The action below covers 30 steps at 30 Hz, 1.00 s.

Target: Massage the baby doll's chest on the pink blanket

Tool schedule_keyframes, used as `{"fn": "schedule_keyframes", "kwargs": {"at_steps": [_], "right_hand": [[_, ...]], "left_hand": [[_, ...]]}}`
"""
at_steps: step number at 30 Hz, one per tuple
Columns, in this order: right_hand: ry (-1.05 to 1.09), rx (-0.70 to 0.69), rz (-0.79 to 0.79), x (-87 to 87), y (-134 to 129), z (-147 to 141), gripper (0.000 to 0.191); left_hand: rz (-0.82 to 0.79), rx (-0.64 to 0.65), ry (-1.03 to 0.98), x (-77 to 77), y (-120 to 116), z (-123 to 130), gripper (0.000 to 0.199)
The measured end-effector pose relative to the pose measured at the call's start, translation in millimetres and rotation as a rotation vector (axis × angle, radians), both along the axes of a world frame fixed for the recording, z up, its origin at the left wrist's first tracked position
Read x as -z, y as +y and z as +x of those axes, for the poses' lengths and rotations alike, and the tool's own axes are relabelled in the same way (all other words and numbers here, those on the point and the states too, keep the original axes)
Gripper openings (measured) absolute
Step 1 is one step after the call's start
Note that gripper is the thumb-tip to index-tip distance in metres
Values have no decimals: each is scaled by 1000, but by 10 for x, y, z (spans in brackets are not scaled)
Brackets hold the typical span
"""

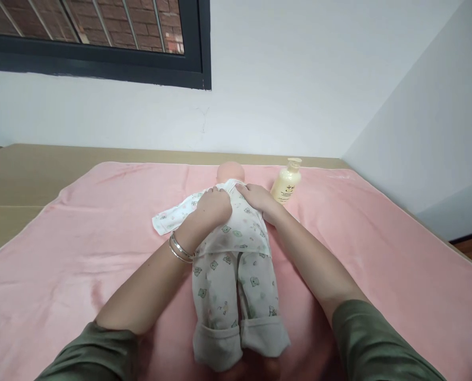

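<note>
A baby doll (pixel 230 172) lies on the bed with its head away from me. It wears a white printed top (pixel 238 233) and matching trousers (pixel 257 286) with turned-up cuffs. My left hand (pixel 215 205), with silver bangles at its wrist, is closed in a fist on the left of the top, just below the collar; what its fingers hold, if anything, is hidden. At the doll's right shoulder, my right hand (pixel 256 198) rests on the top with fingers stretched toward the collar. One sleeve (pixel 172 218) spreads out flat to the left.
A pale yellow pump bottle (pixel 287 182) stands beyond my right hand. The pink blanket (pixel 89 248) lies over a wooden surface (pixel 33 169). A white wall (pixel 279 95) rises behind, with a dark-framed window (pixel 198 47) at upper left.
</note>
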State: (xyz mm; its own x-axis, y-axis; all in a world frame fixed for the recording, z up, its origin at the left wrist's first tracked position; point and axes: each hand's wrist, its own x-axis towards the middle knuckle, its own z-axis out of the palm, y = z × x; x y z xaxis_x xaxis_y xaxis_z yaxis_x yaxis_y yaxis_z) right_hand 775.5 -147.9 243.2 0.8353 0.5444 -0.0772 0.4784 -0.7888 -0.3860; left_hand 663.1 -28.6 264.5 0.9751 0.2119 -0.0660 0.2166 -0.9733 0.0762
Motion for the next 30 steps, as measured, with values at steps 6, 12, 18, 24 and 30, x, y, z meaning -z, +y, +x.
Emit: {"fn": "schedule_keyframes", "kwargs": {"at_steps": [6,12,18,24,30], "right_hand": [[-323,-50,-136,33,117,-432,55],[-475,-119,-183,38,164,-719,52],[-177,-86,-35,-29,58,-196,50],[-223,-70,-86,-18,68,-293,50],[-356,-71,-128,17,159,-569,52]], "left_hand": [[-122,33,-42,140,266,179,41],[-56,-20,-178,322,290,253,47],[229,195,-17,156,48,52,37],[199,203,-31,185,104,116,37],[-27,-18,-149,395,332,319,49]]}}
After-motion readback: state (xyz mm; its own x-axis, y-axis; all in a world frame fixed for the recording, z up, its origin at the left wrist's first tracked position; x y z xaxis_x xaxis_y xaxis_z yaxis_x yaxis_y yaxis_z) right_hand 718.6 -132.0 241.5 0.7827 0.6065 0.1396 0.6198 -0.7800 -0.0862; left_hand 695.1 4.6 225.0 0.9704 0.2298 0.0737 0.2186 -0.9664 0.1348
